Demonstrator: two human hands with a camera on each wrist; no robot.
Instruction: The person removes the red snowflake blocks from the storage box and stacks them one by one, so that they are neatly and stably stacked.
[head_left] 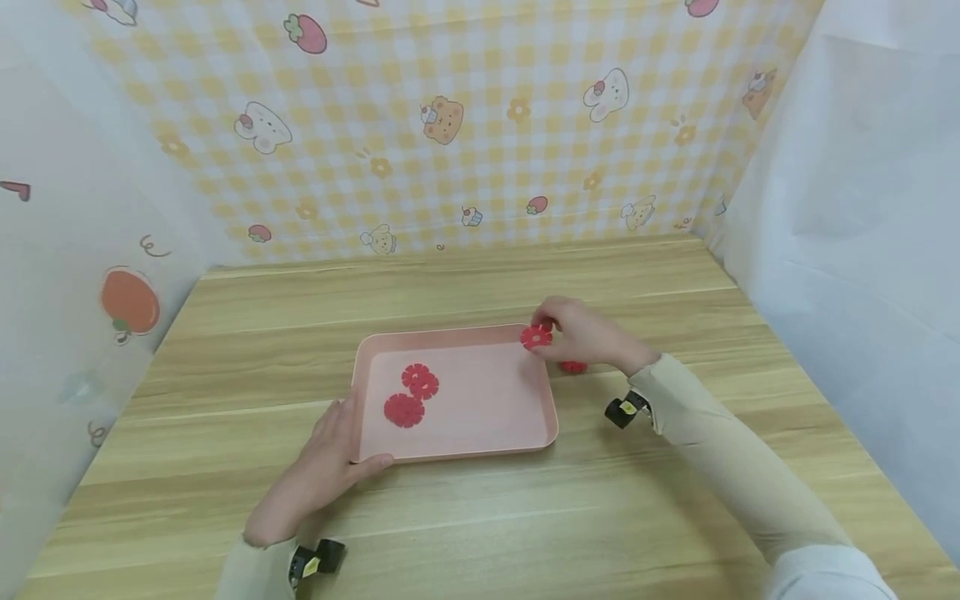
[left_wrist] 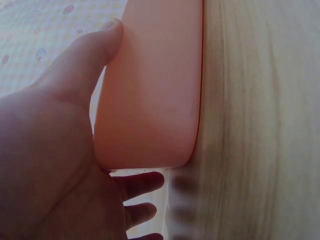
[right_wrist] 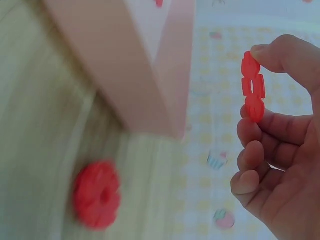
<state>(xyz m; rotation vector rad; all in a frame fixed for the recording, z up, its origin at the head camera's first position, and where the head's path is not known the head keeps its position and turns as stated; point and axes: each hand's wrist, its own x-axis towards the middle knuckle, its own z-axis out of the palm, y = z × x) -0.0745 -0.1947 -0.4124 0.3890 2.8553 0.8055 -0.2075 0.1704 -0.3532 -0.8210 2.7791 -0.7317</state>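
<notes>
My right hand point(head_left: 588, 333) pinches a red snowflake-shaped building disc point(head_left: 536, 337) between thumb and fingers, above the far right corner of the pink tray point(head_left: 456, 457). In the right wrist view the disc point(right_wrist: 253, 86) stands nearly edge-on, its notches and centre hole showing. On the tray floor, toward the left, lie several red discs point(head_left: 404, 410), some overlapping. My left hand point(head_left: 322, 467) rests against the tray's near left corner. Its thumb point(left_wrist: 107, 37) lies along the near wall and its fingers extend past the left side.
Another red disc point(head_left: 574, 367) sits on the wooden table point(head_left: 480, 533) just right of the tray, below my right hand; the right wrist view shows it closer. A yellow checked cloth point(head_left: 487, 158) hangs behind the table, with white sheets at both sides.
</notes>
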